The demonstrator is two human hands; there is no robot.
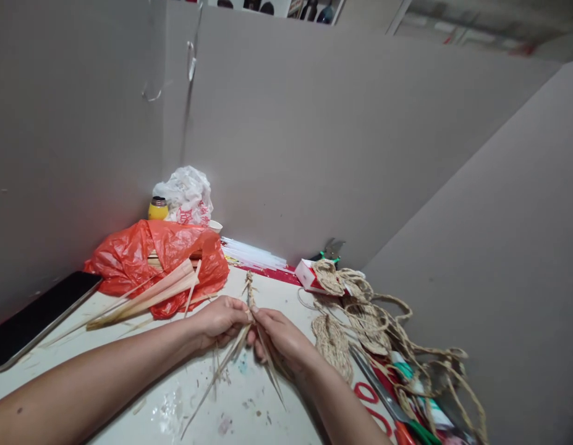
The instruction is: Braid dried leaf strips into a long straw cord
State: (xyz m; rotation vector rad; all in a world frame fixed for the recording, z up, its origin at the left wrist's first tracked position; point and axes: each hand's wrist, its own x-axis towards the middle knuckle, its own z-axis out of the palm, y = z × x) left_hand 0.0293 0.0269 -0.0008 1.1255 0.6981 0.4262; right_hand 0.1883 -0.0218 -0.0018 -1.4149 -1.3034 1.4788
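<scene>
**Left hand (224, 320) and right hand (281, 337) pinch a thin straw braid (250, 289)**

Gray walls (314, 123) rise behind and beside a stained white tabletop (156, 395). Along its right side sprawls a tangled heap of braided cord (369, 321), with one oval bundle lying nearest the right hand. At the back left, a crumpled red plastic bag (123, 253) lies partly open, pale flat strips inside it. A black smartphone (45, 315) lies face up at the left, its far end close to the bag.

The two hands meet over the middle of the tabletop. The left fingers are closed on the straw braid, thumb against forefinger; the right thumb and fingers grip it just beside them. Its knotted end points away from the person, while loose strands (216, 374) fan out toward the person below the hands.

A crumpled white plastic bag (188, 191) sits behind the red one. Scissors (383, 389) with red and green handles lie beside the cord at the lower right. Flat dried leaf strips (149, 296) lie in front of the red bag. White sticks (253, 252) lie along the back edge, between the red bag and a small pink-and-white box (307, 275). Green-handled pliers (331, 250) stand out behind the box, and a small yellow jar (158, 209) stands beside the white bag.
</scene>
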